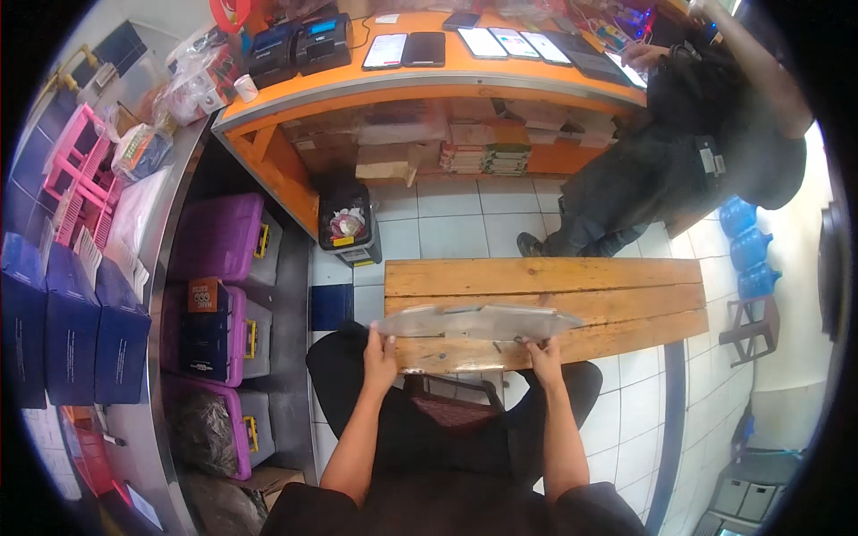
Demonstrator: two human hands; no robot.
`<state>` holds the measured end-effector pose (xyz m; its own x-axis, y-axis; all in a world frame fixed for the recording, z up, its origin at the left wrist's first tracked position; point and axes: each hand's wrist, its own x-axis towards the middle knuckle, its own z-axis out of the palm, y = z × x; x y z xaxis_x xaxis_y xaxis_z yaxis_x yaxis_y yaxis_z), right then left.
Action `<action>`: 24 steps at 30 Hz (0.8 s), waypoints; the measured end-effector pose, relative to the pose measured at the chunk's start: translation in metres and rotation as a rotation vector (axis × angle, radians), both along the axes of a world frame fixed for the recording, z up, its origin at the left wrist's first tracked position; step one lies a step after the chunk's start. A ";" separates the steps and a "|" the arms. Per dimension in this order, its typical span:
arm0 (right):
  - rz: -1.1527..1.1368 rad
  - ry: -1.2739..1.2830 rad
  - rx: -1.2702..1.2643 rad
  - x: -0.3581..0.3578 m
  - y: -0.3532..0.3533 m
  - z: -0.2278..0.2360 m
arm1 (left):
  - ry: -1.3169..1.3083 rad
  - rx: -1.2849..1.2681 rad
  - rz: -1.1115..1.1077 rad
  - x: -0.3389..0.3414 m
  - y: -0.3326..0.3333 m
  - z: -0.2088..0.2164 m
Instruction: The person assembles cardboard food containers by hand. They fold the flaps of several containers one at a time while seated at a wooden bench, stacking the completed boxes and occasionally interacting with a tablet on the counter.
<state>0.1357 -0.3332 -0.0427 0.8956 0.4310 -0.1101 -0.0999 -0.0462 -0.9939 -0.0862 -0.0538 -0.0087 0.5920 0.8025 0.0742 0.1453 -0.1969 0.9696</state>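
Between my two hands stretches a long, flat grey-white sheet (478, 321) with an uneven upper edge, held over the near part of the wooden bench (536, 275). I cannot tell its material. My left hand (379, 359) is closed on its left end, thumb up along the near side. At its lower right edge, my right hand (543, 355) pinches it with the fingers curled behind. A small dark slim thing (498, 347) shows just under the sheet, near my right hand. My legs are on either side of a stool (447, 409) below the bench.
An orange counter (429, 76) with several phones and two card terminals stands ahead. A co-worker (661, 170) stands at the far right. A bin (347, 228) with waste sits past the bench's left end. Purple-lidded boxes (214, 237) line the left, under a metal counter (161, 295).
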 end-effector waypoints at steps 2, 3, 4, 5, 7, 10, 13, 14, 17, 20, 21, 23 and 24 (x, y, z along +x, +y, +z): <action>-0.030 -0.016 -0.004 0.008 -0.005 -0.017 | 0.140 0.053 -0.014 0.000 -0.003 -0.006; -0.051 -0.015 -0.014 0.005 -0.004 -0.023 | 0.149 0.054 -0.011 -0.004 0.002 -0.011; -0.042 0.001 -0.017 -0.002 -0.001 -0.016 | 0.215 0.045 -0.028 -0.011 0.006 -0.019; -0.046 0.065 -0.047 -0.006 0.002 -0.008 | 0.282 0.035 -0.046 -0.020 0.009 -0.025; -0.062 0.114 -0.079 -0.007 0.005 0.013 | 0.175 0.034 0.006 -0.011 -0.001 -0.022; -0.119 -0.012 -0.049 -0.017 0.002 0.016 | 0.084 -0.011 0.079 0.001 0.001 -0.018; -0.175 -0.063 -0.221 -0.016 0.001 -0.017 | 0.063 -0.040 0.095 0.018 0.014 -0.025; -0.063 -0.048 -0.282 -0.015 -0.004 -0.033 | 0.213 -0.018 0.094 0.027 0.019 -0.028; 0.129 -0.137 -0.361 -0.038 0.010 -0.032 | 0.512 0.093 0.043 0.021 0.045 -0.056; 0.234 -0.682 -0.982 -0.073 0.034 0.033 | 0.518 0.084 0.055 0.022 0.057 -0.069; 0.423 -0.743 -0.952 -0.080 0.035 0.037 | 0.471 0.120 0.051 0.027 0.061 -0.068; 0.620 -0.799 -0.912 -0.088 0.035 0.030 | 0.426 0.154 0.053 0.028 0.065 -0.066; 0.649 -0.857 -0.980 -0.089 0.039 0.016 | 0.479 0.309 0.069 0.028 0.069 -0.063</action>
